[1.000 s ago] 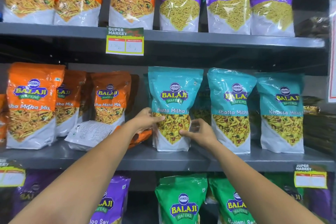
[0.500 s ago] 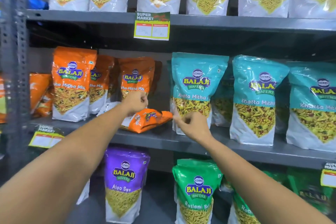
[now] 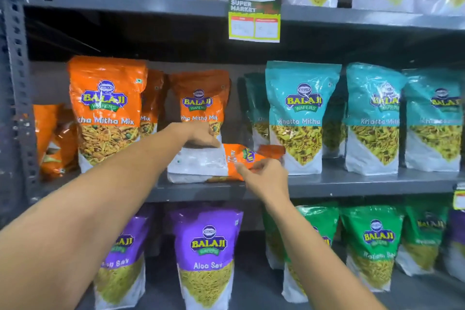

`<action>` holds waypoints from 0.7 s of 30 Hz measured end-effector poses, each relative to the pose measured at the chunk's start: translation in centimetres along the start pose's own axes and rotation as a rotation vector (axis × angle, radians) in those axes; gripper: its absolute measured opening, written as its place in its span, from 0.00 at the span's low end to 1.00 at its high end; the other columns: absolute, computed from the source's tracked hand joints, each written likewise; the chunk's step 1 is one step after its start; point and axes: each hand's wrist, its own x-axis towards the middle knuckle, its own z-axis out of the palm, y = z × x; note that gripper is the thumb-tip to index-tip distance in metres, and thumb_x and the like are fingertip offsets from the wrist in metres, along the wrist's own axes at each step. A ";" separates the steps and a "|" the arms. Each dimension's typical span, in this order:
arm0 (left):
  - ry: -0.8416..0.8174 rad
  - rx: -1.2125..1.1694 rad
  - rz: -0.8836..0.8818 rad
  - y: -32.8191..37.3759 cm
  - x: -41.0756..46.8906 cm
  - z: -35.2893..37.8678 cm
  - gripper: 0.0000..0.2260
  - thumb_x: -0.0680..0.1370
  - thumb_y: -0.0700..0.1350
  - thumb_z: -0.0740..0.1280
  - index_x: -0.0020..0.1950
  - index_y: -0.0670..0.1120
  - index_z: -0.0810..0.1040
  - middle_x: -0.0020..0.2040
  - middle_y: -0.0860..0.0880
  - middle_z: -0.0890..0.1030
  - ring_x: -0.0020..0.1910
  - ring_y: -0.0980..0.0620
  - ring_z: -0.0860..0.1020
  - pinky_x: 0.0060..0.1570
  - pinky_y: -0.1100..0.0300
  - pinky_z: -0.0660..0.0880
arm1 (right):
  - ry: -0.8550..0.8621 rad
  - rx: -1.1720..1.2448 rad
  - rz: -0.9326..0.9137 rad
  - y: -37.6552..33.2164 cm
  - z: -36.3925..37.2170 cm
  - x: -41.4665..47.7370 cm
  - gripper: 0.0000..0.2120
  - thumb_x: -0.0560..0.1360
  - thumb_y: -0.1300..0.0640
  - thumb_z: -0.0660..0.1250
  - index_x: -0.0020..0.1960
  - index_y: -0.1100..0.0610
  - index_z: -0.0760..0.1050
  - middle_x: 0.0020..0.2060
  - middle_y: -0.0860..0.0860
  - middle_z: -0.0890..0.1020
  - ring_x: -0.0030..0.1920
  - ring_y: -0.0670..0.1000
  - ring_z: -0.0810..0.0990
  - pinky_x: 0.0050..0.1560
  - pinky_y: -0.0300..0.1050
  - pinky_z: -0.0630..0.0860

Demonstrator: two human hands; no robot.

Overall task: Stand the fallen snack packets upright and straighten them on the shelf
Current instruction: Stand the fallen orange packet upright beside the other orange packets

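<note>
An orange snack packet (image 3: pixel 201 162) lies on its side on the middle shelf (image 3: pixel 352 184), its white back panel facing me. My left hand (image 3: pixel 201 137) rests on the packet's upper edge, fingers curled over it. My right hand (image 3: pixel 264 173) pinches the packet's orange end from the front. Behind it stands an upright orange packet (image 3: pixel 201 100). To the left a taller orange packet (image 3: pixel 107 108) stands upright. At the far left more orange packets (image 3: pixel 54 138) lean crumpled against the shelf post.
Teal packets (image 3: pixel 299 118) stand upright right of the fallen one, the nearest almost touching it. Purple (image 3: pixel 208 259) and green (image 3: pixel 375 241) packets fill the lower shelf. A price tag (image 3: pixel 254 21) hangs from the upper shelf edge. A grey perforated post (image 3: pixel 15 83) bounds the left.
My view has swung left and closer. My left hand left the teal packet and landed on the fallen orange one. My right hand followed and now pinches its orange end.
</note>
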 end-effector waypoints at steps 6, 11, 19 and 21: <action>-0.208 -0.033 0.007 -2.0 -1.0 -1.4 0.36 0.63 0.73 0.64 0.63 0.50 0.72 0.68 0.48 0.71 0.60 0.48 0.73 0.57 0.53 0.70 | -0.006 -0.010 0.179 -1.8 2.3 0.9 0.22 0.66 0.44 0.73 0.53 0.55 0.74 0.49 0.60 0.84 0.51 0.60 0.82 0.55 0.52 0.78; -0.346 -0.243 -0.009 -3.1 -1.0 0.5 0.40 0.63 0.74 0.63 0.67 0.51 0.71 0.67 0.49 0.74 0.61 0.46 0.75 0.65 0.50 0.67 | 0.043 -0.029 0.249 -3.3 3.5 1.6 0.23 0.63 0.44 0.75 0.49 0.60 0.77 0.38 0.56 0.81 0.45 0.60 0.83 0.50 0.57 0.80; -0.014 -0.402 0.041 -3.5 -2.2 1.7 0.26 0.80 0.59 0.53 0.70 0.44 0.67 0.71 0.42 0.69 0.67 0.42 0.69 0.66 0.52 0.64 | 0.036 0.261 0.347 -3.8 6.2 1.7 0.27 0.66 0.47 0.75 0.58 0.60 0.75 0.54 0.58 0.80 0.57 0.59 0.78 0.55 0.49 0.76; 0.119 -0.358 0.012 -3.9 -2.9 1.8 0.23 0.79 0.57 0.54 0.64 0.43 0.73 0.65 0.39 0.75 0.60 0.41 0.74 0.57 0.52 0.69 | 0.040 0.248 0.282 -4.3 6.8 1.3 0.30 0.65 0.47 0.76 0.63 0.56 0.73 0.59 0.56 0.78 0.57 0.55 0.77 0.51 0.42 0.70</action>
